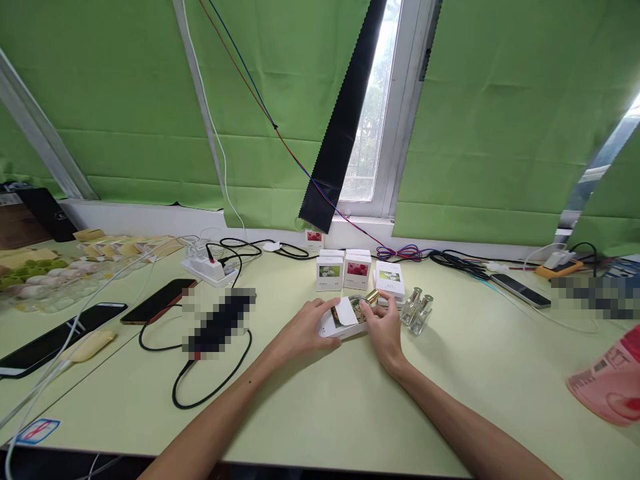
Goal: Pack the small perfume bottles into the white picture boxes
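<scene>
White box [343, 320] between both hands

boxes [357, 270] behind open box [343, 320]; bottles [417, 310] right.

Two hands, the left hand [305, 328] and the right hand [384, 327], met at one open white box [343, 319] with one gold-capped bottle [371, 297] at its mouth. Four more small white boxes [357, 272] stood behind on the tabletop [320, 400], two clear glass bottles [419, 308] beside them. Three dark phones [157, 301] lay flat, plus one white power strip [207, 270].
</scene>
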